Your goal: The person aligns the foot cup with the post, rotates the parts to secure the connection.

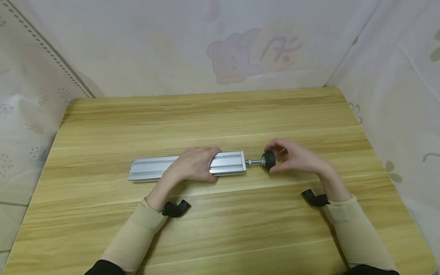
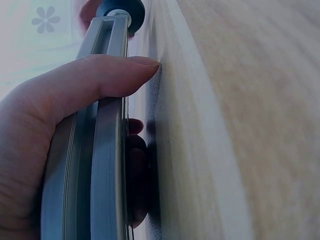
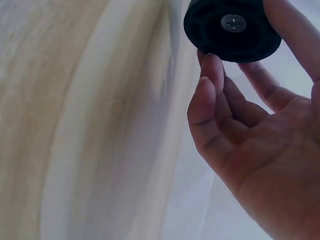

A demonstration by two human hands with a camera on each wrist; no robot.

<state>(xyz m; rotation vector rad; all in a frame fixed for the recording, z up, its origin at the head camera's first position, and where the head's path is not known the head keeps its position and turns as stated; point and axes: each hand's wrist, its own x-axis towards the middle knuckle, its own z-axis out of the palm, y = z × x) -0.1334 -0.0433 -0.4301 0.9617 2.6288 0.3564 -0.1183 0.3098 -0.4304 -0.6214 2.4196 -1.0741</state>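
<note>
A silver slotted aluminium profile (image 1: 227,162) lies lengthwise on the wooden table. My left hand (image 1: 194,164) grips it from above near its right half, thumb on the near side and fingers over the far side; the left wrist view shows the thumb across the profile (image 2: 107,150). From the profile's right end plate a threaded rod (image 1: 255,161) with a nut reaches to a round black levelling foot (image 1: 268,160). My right hand (image 1: 297,156) pinches the foot's rim between thumb and fingers. In the right wrist view the foot's underside (image 3: 205,30) shows a cross-head screw.
The wooden table (image 1: 220,236) has rounded corners and reaches back to a pale patterned sheet (image 1: 154,49). Similar sheets hang at left and right. A black strap piece (image 1: 176,209) sticks out at the left wrist, another black strap piece (image 1: 315,198) at the right.
</note>
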